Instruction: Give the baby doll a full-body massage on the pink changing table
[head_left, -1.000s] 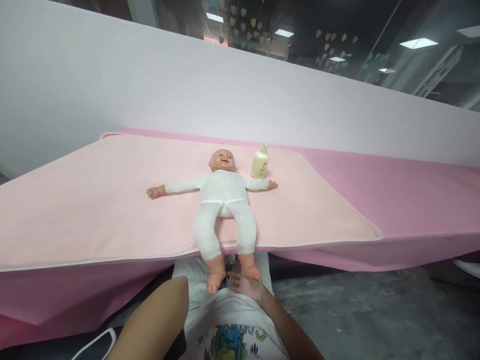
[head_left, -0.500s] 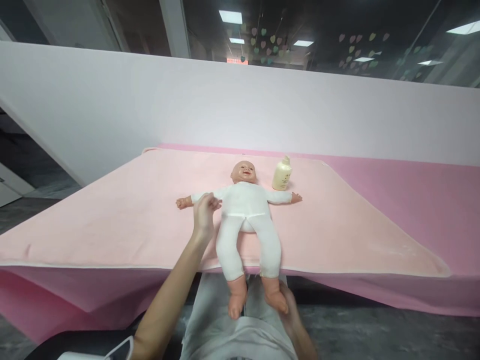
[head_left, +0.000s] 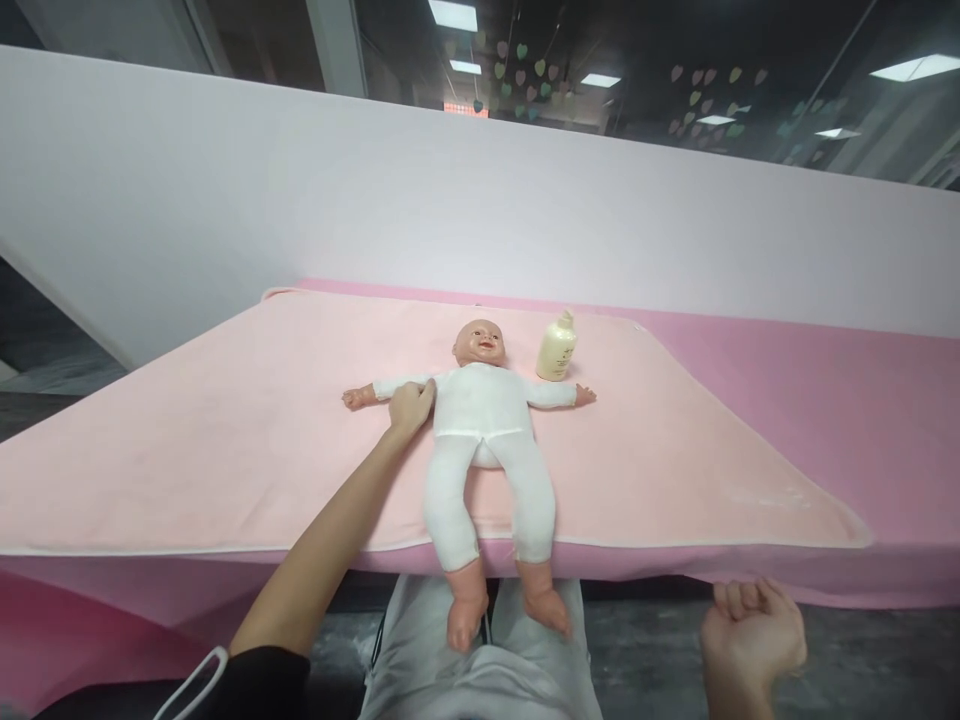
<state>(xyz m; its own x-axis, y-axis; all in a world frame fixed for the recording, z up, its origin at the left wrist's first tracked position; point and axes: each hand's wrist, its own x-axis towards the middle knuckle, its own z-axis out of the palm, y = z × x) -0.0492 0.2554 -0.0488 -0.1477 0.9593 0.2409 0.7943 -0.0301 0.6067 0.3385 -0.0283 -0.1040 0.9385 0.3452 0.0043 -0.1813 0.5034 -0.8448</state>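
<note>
The left hand point(head_left: 411, 405) is closed over a sleeved upper arm of a baby doll point(head_left: 482, 400), thumb beside the doll's chest and fingers curled on the near side of the sleeve; how firmly it grips cannot be told. The right hand point(head_left: 752, 625) is curled into a loose fist with nothing visible in it, well apart from the doll, out to the right and closer to the person, in front of the counter's near edge.

The left hand is therefore the nearer one, touching the doll, whose trunk lies just to its right. From the right hand, the trunk lies forward and to the left. The doll is on its back, its long axis running away from the person: the bald head lies beyond the left hand and slightly right, while the bare feet point back toward the person and overhang the edge between the two forearms. Its arms spread sideways, across that axis.

Farther out, a pale yellow bottle point(head_left: 556, 350) stands upright beyond and right of the left hand, near the doll's head and other arm. Under both is a pale pink blanket point(head_left: 225, 450) on a pink-draped counter point(head_left: 862, 420).
</note>
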